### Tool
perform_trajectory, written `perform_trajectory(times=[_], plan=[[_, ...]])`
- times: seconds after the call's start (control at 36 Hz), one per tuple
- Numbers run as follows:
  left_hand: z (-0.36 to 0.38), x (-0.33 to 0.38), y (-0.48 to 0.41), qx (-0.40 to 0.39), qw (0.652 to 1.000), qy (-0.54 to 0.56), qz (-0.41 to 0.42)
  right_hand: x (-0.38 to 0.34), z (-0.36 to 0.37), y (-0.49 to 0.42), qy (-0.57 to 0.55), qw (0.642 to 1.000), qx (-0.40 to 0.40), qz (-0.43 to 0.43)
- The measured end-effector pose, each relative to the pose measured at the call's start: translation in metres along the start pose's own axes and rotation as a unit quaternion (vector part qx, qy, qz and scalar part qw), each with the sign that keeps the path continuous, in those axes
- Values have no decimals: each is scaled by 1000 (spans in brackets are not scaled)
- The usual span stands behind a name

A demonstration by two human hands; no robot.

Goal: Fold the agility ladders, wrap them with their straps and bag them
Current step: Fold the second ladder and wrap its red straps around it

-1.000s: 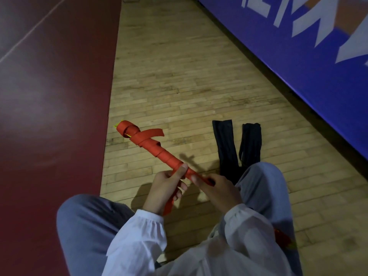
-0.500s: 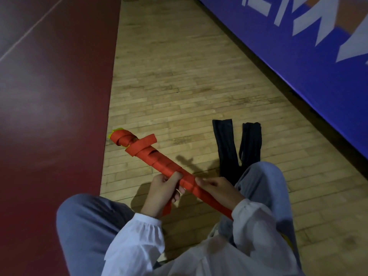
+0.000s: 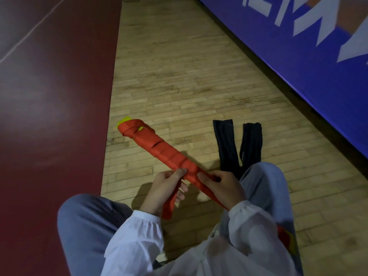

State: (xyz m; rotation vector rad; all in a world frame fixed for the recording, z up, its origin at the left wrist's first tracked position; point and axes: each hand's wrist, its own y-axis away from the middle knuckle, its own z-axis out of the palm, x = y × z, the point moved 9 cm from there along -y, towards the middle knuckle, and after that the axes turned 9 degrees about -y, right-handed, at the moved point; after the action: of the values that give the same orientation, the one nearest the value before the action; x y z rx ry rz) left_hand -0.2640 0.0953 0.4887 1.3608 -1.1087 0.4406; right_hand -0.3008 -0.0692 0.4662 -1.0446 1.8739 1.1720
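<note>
Here, on the far left, a dark red floor area (image 3: 49, 136) is lying beside the pale wooden plank floor (image 3: 179, 86), where a person in grey trousers and white sleeves is sitting. The long folded agility ladder bundle (image 3: 159, 150), wound in a red fabric strap, is slanting from upper left to lower right. The yellow plastic rung ends (image 3: 124, 119) are showing at its far tip, and I cannot tell if this tip is touching the wood. The left hand (image 3: 165, 188) is gripping the bundle low down, with the thumb pressing on top. The loose strap end (image 3: 169, 206) is hanging below this hand. Just to the right, the right hand (image 3: 223, 188) is curling its fingers around the near end of the bundle. Further right, two flat black fabric bags (image 3: 226, 144) are lying side by side on the wood, near the right knee (image 3: 262, 176). At the far right, a blue wall banner (image 3: 298, 66) with white letters is running along the floor.
</note>
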Motion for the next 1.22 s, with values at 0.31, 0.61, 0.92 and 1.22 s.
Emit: perform_trajectory(times=[0.31,0.61,0.92,1.22], plan=[[-1,-4,-3,31,999,-5,-12,-19,-11,12,70,995,67,-21],[-8,-5,-5,65,997,-27,-28,-23,-1,16,48,996,63,-46],[-8,-10,2,68,998,-8,-6,-18,5,6,-4,995,-101,-28],[-5,-2,2,29,999,-12,20,0,15,5,-73,981,-180,25]])
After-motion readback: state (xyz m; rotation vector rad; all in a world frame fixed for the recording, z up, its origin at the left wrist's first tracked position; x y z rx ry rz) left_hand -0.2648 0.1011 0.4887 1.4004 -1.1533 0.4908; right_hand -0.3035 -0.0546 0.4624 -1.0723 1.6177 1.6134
